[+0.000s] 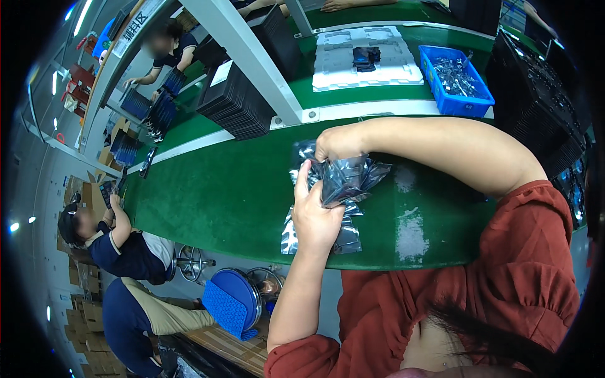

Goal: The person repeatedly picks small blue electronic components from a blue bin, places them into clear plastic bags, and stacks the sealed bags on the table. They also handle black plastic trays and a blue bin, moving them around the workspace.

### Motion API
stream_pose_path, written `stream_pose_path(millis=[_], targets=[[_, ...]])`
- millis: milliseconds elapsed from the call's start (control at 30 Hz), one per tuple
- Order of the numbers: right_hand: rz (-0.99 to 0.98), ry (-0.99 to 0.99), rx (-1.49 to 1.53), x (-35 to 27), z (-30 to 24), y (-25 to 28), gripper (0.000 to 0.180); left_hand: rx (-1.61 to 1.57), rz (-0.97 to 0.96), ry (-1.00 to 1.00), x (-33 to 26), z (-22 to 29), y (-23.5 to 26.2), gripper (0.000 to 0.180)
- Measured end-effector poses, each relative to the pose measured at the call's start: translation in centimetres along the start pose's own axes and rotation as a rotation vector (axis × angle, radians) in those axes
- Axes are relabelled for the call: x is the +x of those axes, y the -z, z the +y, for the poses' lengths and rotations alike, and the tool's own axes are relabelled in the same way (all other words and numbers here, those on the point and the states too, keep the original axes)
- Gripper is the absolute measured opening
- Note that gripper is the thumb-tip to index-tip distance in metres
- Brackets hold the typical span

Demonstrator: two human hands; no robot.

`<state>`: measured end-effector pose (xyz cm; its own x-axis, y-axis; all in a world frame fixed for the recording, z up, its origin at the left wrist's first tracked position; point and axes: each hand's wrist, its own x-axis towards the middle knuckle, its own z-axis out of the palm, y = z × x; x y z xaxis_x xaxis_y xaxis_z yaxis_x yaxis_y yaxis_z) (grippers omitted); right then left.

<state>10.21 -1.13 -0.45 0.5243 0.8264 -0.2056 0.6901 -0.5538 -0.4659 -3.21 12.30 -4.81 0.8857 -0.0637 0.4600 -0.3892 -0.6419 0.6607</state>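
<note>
My left hand (315, 217) grips a shiny grey antistatic bag (343, 179) from the near side, its index finger pointing up along the bag. At the bag's far edge is my right hand (340, 142), bent downward with fingers curled; their tips are hidden, and what they hold cannot be seen. More silvery bags (348, 238) lie on the green table under and beside my left hand. Another flat bag (304, 151) shows just left of my right hand.
Beyond a white rail stand a blue bin (457, 80) of small metal parts and a white foam tray (328, 72) holding dark pieces. A metal post (252, 57) rises near stacked black trays (236, 104). More black trays (535, 101) stand right. Co-workers sit at left.
</note>
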Motion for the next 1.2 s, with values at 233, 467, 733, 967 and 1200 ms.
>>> stream_pose_path(millis=[233,467,733,967,1200], targets=[[-0.078,0.077,0.289,-3.3,0.4,-1.3,0.012,0.017,-0.048,-0.147,-0.4,-0.6,-0.4,0.033],[-0.008,0.014,0.407,-5.9,-1.6,-1.2,0.014,0.037,0.016,-0.161,-1.1,-0.1,-0.4,0.022],[0.573,-0.112,0.297,-5.3,3.4,3.0,0.040,0.044,-0.030,-0.225,-1.8,-0.9,-0.1,0.028],[0.280,-0.189,-0.224,-3.5,2.1,-0.9,0.053,-0.031,-0.114,-0.210,-2.1,-0.8,-0.9,0.045],[0.424,0.019,0.267,-5.7,-0.2,0.4,0.020,-0.177,-0.073,0.151,-1.9,0.8,-0.5,0.097]])
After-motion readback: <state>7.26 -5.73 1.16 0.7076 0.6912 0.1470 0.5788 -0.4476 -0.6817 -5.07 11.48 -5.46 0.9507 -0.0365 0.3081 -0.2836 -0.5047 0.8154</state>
